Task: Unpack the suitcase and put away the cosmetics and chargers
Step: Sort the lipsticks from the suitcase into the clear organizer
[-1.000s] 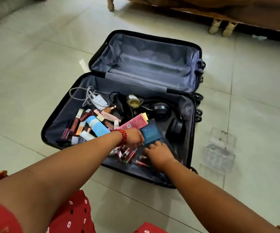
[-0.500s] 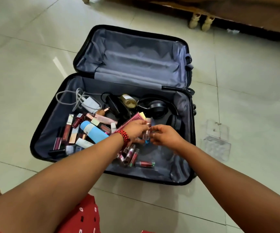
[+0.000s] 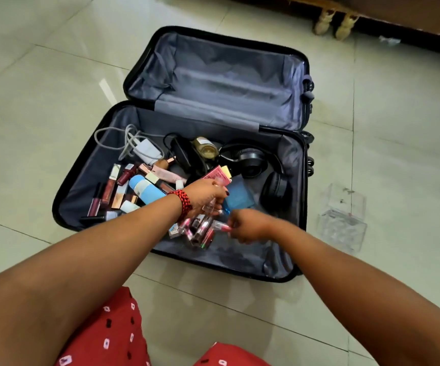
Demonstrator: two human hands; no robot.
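Over the open suitcase (image 3: 240,257) on the floor (image 3: 55,88), left hand (image 3: 208,194) grips 1 clear bottle (image 3: 209,208); right hand (image 3: 251,225) pinches 1 pink tube (image 3: 222,227). Other cosmetics (image 3: 123,186) and white charger (image 3: 147,150) lie inside.

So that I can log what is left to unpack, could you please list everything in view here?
suitcase: one, black with grey lining, open on the floor
charger: one, white with cable, suitcase's far left
headphones: one pair, black, suitcase's far right
bottle: one, light blue, left of centre
lip gloss tubes: many, reds and pinks, left side and near edge
box: one, blue, centre
organiser: one, clear, floor right of suitcase
left hand: one, red wristband, holding a clear vial
right hand: one, bare, pinching a pink tube
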